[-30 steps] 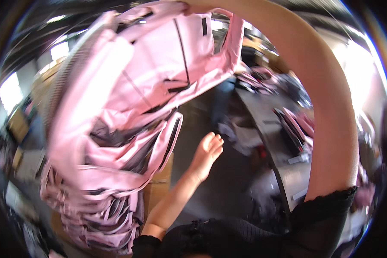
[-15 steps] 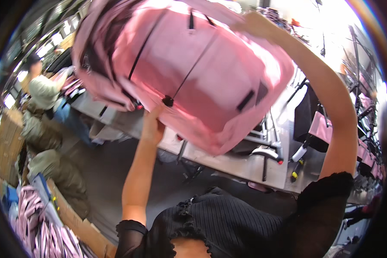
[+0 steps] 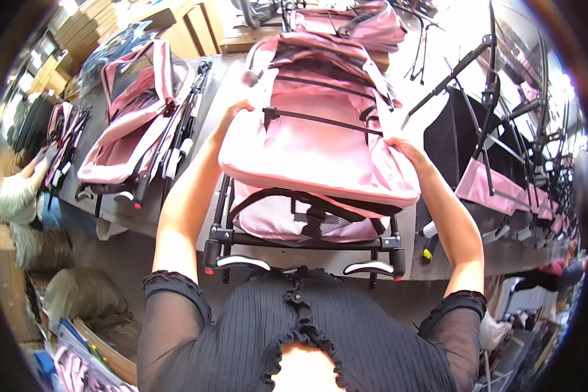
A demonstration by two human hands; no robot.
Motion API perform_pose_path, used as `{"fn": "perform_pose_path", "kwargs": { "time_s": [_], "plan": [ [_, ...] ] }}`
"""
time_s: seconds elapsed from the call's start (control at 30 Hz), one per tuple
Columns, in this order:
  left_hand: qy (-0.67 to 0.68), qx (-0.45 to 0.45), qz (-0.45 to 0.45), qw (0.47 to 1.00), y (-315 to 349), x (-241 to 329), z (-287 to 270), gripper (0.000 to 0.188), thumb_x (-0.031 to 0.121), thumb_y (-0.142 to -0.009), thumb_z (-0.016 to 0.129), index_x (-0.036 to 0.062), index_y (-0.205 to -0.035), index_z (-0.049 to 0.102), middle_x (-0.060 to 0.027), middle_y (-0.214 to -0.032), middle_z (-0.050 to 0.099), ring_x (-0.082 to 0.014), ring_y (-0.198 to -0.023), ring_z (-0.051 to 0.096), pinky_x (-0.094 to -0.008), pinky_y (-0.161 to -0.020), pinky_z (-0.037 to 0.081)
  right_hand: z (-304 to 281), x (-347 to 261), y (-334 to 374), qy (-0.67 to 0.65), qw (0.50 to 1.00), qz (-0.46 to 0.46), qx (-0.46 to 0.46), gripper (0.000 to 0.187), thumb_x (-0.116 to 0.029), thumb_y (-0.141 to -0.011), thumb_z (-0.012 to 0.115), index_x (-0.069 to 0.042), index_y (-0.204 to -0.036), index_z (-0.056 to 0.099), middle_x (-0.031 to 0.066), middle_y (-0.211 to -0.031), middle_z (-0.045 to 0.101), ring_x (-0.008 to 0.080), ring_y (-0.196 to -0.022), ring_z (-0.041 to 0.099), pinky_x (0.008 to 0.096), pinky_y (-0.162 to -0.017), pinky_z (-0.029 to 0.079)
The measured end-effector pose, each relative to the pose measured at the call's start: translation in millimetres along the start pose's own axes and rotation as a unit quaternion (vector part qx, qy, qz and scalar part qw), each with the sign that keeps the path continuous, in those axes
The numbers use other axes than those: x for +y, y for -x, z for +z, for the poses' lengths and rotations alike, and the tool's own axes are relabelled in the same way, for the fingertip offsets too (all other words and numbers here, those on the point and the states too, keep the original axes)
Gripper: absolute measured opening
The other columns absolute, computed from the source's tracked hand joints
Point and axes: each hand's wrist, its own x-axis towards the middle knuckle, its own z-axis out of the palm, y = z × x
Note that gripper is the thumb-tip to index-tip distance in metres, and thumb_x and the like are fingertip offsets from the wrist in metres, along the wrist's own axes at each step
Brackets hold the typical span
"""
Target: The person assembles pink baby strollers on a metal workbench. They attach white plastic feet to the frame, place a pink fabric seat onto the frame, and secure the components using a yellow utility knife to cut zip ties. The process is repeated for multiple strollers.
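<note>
In front of me a pink fabric stroller seat (image 3: 313, 157), with black straps across it, lies over a folded black stroller frame (image 3: 300, 245) on the table. My left hand (image 3: 237, 112) grips the seat's left edge near a black strap buckle. On the opposite edge my right hand (image 3: 404, 147) is closed round the pink fabric, its fingertips partly tucked into the folds. Below the seat's front rim shows a pink basket with striped mesh (image 3: 274, 219). Two white curved pieces (image 3: 242, 262) sit at the frame's near end, beside red-tipped black ends. The seat hides the frame's far part.
Another folded pink stroller (image 3: 127, 140) lies to the left on the grey table (image 3: 206, 124). A co-worker (image 3: 16, 196) handles stroller parts at the far left. Upright black frames (image 3: 490, 85) with pink fabric crowd the right. Cardboard boxes (image 3: 91, 29) stand behind.
The pink seat has come down from a raised, tilted hold onto the black frame. My right hand has dropped from its high far edge to its right side. The view has turned.
</note>
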Motion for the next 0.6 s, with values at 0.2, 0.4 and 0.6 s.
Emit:
{"fn": "perform_pose_path", "kwargs": {
  "time_s": [0.2, 0.4, 0.6],
  "plan": [
    [-0.152, 0.125, 0.019, 0.980, -10, 10, -20, 0.029, 0.010, -0.073, 0.050, 0.0023, -0.100, 0.054, -0.0038, -0.079, 0.059, -0.0110, -0.064, 0.057, -0.0237, -0.058, 0.049, 26, 15, -28, 0.039, 0.982, -0.072, 0.169, 0.018, -0.010, -0.079, 0.057, 0.002, -0.093, 0.059, 0.0101, -0.082, 0.064, 0.0187, -0.069, 0.065, 0.0326, -0.065, 0.055],
    [-0.207, 0.124, 0.002, 0.970, 67, -12, -10, 0.034, 0.010, -0.070, 0.058, -0.0007, -0.102, 0.054, -0.0024, -0.084, 0.056, -0.0087, -0.072, 0.055, -0.0236, -0.066, 0.048, 50, 32, 32, 0.434, 0.868, -0.010, 0.241, 0.026, -0.021, -0.082, 0.059, 0.004, -0.086, 0.063, 0.0123, -0.078, 0.065, 0.0180, -0.068, 0.064, 0.0304, -0.064, 0.051],
    [-0.441, 0.160, -0.043, 0.882, 95, -32, -20, 0.057, 0.017, -0.075, 0.061, -0.0068, -0.123, 0.044, -0.0092, -0.109, 0.056, -0.0132, -0.098, 0.053, -0.0265, -0.089, 0.043, 104, 65, 25, 0.831, 0.367, -0.399, 0.123, 0.025, -0.007, -0.075, 0.057, -0.007, -0.100, 0.060, 0.0072, -0.090, 0.061, 0.0228, -0.083, 0.061, 0.0336, -0.075, 0.051]
  ]
}}
